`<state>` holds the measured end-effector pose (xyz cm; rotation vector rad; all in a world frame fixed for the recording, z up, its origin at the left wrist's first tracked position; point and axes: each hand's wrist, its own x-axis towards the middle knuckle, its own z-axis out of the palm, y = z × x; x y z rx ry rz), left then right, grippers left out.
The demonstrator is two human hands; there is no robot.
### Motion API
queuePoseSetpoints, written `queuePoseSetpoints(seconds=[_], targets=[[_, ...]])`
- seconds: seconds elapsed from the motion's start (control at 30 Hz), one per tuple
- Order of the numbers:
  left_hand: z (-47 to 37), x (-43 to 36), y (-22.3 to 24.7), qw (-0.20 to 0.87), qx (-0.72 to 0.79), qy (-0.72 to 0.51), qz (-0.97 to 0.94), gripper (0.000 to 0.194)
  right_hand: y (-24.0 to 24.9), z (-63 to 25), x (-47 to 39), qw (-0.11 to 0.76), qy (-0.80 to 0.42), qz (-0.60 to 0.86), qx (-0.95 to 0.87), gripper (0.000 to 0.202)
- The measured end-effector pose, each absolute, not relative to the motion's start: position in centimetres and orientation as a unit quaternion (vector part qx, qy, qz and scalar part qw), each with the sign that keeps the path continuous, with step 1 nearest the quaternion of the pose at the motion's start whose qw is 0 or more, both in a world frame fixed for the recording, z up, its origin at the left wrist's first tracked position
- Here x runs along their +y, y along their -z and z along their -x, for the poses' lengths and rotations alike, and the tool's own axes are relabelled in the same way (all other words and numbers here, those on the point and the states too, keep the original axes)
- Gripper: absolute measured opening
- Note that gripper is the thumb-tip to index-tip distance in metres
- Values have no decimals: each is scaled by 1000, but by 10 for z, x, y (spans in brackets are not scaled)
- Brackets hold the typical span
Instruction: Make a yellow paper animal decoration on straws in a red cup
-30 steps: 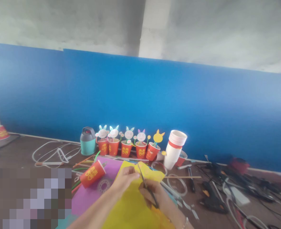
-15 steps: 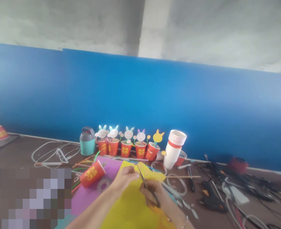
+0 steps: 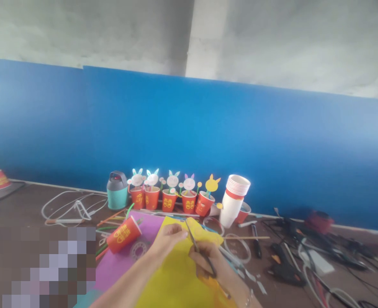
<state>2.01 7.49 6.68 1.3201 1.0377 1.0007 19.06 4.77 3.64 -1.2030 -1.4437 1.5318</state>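
Note:
My right hand [image 3: 209, 261] grips a pair of scissors [image 3: 192, 238], whose blades point up and left over yellow paper [image 3: 166, 278]. Pinching the paper's upper part, my left hand [image 3: 171, 239] is just left of the blades. A loose yellow piece [image 3: 204, 231] lies around the scissor tips, with faint round outlines on it. Under the yellow sheet is a purple sheet [image 3: 111, 269]. A red paper cup [image 3: 124, 234] lies tipped on the purple sheet, beside a white ring-shaped template [image 3: 139, 250].
Behind stand several red cups [image 3: 169, 201] with paper bunny faces, a teal container [image 3: 117, 192] and a stack of white cups [image 3: 233, 201]. To the right lie a glue gun [image 3: 287, 267], a black pen [image 3: 257, 244] and tangled cables [image 3: 336, 252]. White cord [image 3: 76, 209] coils at left.
Both hands keep nearly the same place on the yellow paper. The scissors show only a very slight shift.

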Motion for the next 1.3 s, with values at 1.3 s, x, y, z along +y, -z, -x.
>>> queuePoseSetpoints(seconds=[1.3], targets=[[-14, 83, -62, 520, 387, -447, -617, 20, -62, -195, 42, 288, -566, 488, -599, 37]])
